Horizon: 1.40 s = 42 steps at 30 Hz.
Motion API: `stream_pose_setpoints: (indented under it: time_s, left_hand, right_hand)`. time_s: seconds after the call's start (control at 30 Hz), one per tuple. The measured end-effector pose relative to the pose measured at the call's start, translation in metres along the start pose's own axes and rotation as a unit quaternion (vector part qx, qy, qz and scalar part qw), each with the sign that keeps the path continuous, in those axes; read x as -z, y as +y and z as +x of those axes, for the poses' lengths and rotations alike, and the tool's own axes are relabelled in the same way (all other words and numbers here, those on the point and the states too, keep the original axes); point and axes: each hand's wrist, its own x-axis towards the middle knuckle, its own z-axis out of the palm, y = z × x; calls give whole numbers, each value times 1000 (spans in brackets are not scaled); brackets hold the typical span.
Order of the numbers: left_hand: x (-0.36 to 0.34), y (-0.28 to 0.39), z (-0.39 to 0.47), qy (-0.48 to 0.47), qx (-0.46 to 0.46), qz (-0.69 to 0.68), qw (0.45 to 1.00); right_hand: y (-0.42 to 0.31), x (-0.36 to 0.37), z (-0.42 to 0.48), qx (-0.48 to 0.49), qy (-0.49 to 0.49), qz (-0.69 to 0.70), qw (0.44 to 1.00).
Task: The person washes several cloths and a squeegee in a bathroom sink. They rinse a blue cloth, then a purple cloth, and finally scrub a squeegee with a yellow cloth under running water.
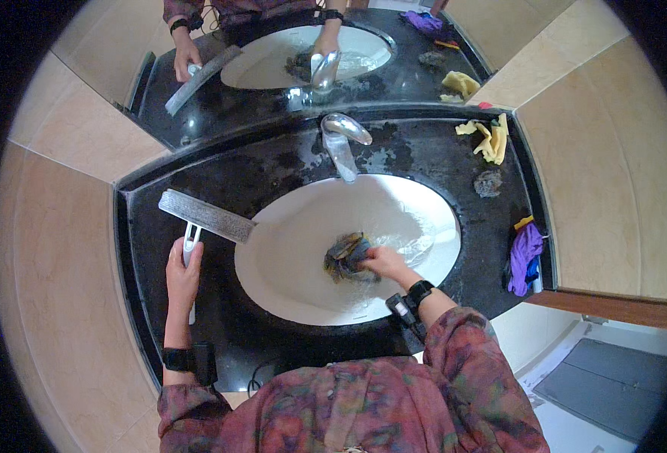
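Note:
My left hand [183, 269] is closed around the white handle of a flat cleaning brush or wiper with a long grey pad [208, 216]. The pad's right end overhangs the left rim of the white oval sink [277, 249]. Inside the sink, my right hand [391, 265] grips a crumpled dark grey cloth [349, 256], which has yellowish-brown patches. Water in the basin catches the light to the right of the cloth, and the drain cannot be seen. A chrome faucet [342, 144] stands behind the basin.
Wet patches mark the black stone counter [299, 153] around the faucet. On its right side lie a yellow cloth [493, 139], a grey scouring pad [487, 184] and purple fabric [525, 260]. Tiled walls flank the counter, with a mirror [390, 96] behind.

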Motion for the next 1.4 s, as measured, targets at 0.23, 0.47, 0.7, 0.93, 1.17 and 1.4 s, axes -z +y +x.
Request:
stream_pose_setpoints:
  time_s: [0.23, 0.47, 0.7, 0.93, 1.17, 1.4]
  left_hand:
    - [-29, 16, -24, -95, 53, -62, 992]
    - [-70, 44, -51, -239, 67, -38, 968]
    - [-115, 42, -60, -282, 64, -148, 946]
    - [-116, 67, -52, -320, 156, -274, 893]
    - [-127, 63, -52, -343, 204, -215, 891]
    - [-157, 60, -79, -296, 147, -204, 922]
  right_hand:
    - [41, -6, 17, -82, 262, 63, 960]
    - [33, 17, 2, -113, 188, 139, 966]
    - [-1, 31, -25, 69, 66, 481, 872]
    - [-36, 40, -51, 84, 74, 731, 673]
    - [-72, 37, -59, 241, 153, 290, 914]
    - [-142, 8, -74, 332, 300, 189, 874]
